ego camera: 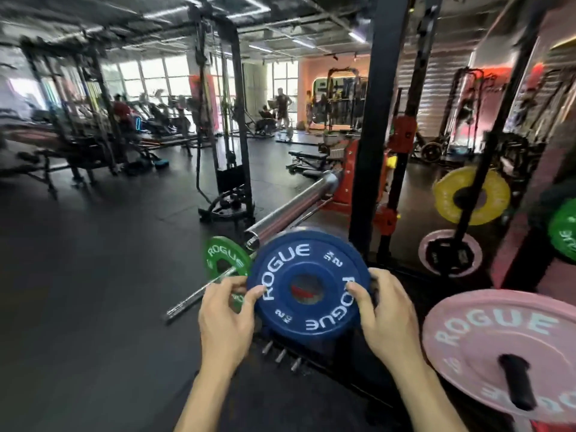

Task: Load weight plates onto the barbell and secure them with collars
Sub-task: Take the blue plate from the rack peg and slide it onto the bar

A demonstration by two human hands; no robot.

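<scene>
Round blue rubber weight plate (pixel 308 286) marked ROGUE, held upright in the air, face toward camera, bore showing. Left hand (pixel 226 316) and right hand (pixel 385 310) each grip an opposite rim, thumbs on the face, fingers curled behind. Chrome barbell sleeve (pixel 291 208) lies just beyond and above, its end near the plate's upper edge. Judgement: raise the plate, centre the bore on the sleeve end, keep it square, slide inward. Small green plate (pixel 226 258) sits behind left.
</scene>
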